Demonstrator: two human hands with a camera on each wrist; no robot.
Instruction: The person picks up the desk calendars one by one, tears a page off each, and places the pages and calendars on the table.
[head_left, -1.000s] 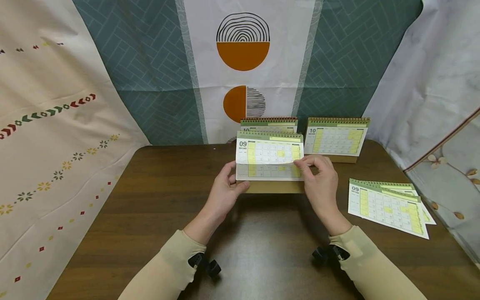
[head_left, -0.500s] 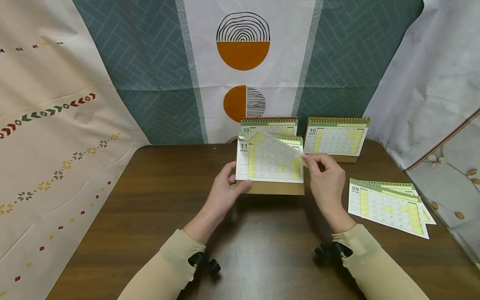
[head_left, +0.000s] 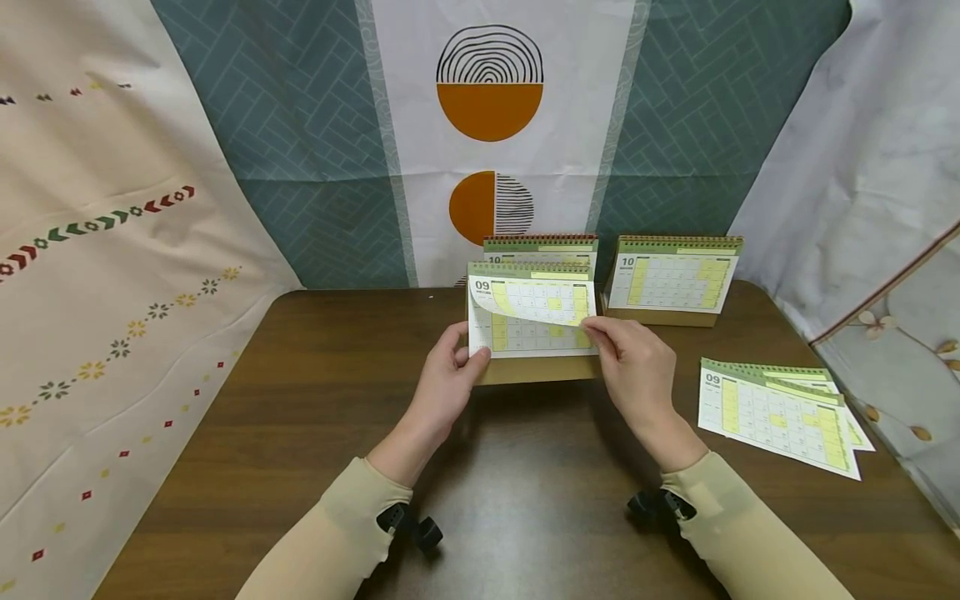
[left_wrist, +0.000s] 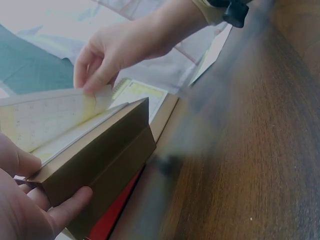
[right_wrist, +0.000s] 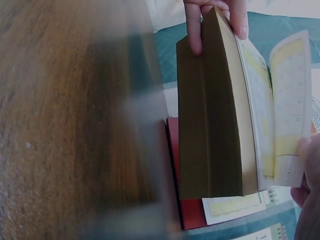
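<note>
A spiral-bound desk calendar [head_left: 536, 369] on a brown cardboard stand faces me in the head view, tilted slightly. My left hand [head_left: 444, 387] grips its lower left corner, thumb in front; in the left wrist view a finger lies along the cardboard [left_wrist: 100, 150]. Between thumb and fingers my right hand [head_left: 637, 367] pinches the lower right edge of the page marked 09 [head_left: 534, 300]. This page curves up off the sheet beneath, its top still along the spiral. From the right wrist view, the raised page [right_wrist: 292, 105] stands apart from the rest of the calendar.
Directly behind stands another calendar [head_left: 542, 248], partly covered, with a red base [right_wrist: 186, 210] seen from the right wrist. One more calendar marked 10 [head_left: 675, 279] stands at the back right. Loose pages [head_left: 776, 421] overlap on the right of the wooden table [head_left: 360, 350].
Half a second ago the page was folded up diagonally, baring a sheet marked 11; now its 09 face hangs lower. The right hand came left and slightly down. The held calendar shifted a little left.
</note>
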